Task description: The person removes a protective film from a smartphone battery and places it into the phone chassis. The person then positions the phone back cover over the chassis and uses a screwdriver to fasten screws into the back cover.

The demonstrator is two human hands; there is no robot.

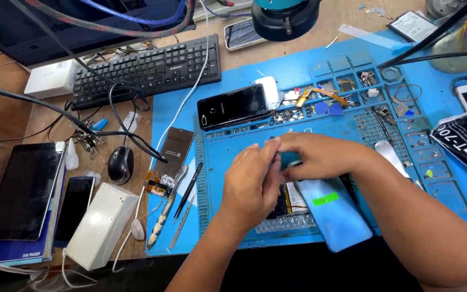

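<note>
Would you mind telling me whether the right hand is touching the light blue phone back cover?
Touching. The head view shows the right hand resting on the top end of the light blue phone back cover, its fingers curled over that edge with no gap visible.

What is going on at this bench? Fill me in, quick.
A person is working on an opened phone on a blue repair mat. The right hand rests on its light blue back cover, which is swung partly off. The left hand pinches at the phone's upper edge, where the fingertips of both hands meet. A black phone lies further back, and tweezers lie to the left.
</note>
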